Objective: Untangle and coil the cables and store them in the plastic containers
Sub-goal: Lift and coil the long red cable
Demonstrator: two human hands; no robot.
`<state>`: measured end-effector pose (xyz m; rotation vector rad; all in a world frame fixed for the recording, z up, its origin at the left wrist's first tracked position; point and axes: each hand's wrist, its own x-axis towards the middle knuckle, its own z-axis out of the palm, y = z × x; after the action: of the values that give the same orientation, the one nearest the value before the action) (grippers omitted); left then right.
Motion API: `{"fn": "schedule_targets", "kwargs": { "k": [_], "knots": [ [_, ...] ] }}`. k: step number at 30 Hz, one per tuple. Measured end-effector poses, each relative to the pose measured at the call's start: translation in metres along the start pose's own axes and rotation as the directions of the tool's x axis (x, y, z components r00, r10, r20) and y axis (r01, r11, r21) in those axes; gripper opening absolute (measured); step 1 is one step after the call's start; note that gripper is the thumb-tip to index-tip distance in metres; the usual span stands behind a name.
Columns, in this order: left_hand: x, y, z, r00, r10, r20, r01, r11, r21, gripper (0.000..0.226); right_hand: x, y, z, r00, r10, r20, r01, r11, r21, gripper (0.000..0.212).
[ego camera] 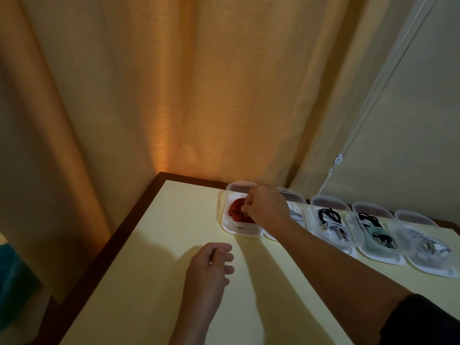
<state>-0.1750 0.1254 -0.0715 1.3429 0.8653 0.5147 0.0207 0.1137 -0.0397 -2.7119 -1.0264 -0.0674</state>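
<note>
While my right hand (263,207) reaches into the leftmost plastic container (230,226), its grip is curled down onto the red cable (236,210), apparently pinching or pressing the coil; fingertip contact is hidden. That coil lies directly beneath the grip, flat and roughly round, so I read no clear long axis. My left hand (209,267) rests loosely curled on the desk (149,270), nearer me, holding nothing. Four more containers to the right already hold coiled cables.
</note>
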Motion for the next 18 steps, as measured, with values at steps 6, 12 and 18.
{"fn": "schedule_targets", "kwargs": {
  "k": [6, 12, 18],
  "knots": [
    [0.001, 0.003, -0.005, 0.999, 0.023, -0.046, -0.023, 1.000, 0.008, 0.029, -0.010, 0.002, -0.005, 0.989, -0.145, 0.030, 0.145, 0.989, 0.007, 0.017],
    [0.003, 0.006, -0.014, 0.988, 0.088, -0.128, -0.082, 0.995, 0.057, 0.029, -0.014, 0.012, -0.011, 0.973, -0.227, 0.039, 0.219, 0.964, 0.149, 0.021],
    [-0.001, 0.006, -0.006, 0.993, 0.084, -0.085, -0.079, 0.995, 0.064, 0.032, -0.025, 0.009, 0.004, 0.909, -0.401, 0.115, 0.387, 0.913, 0.130, 0.029]
  ]
}}
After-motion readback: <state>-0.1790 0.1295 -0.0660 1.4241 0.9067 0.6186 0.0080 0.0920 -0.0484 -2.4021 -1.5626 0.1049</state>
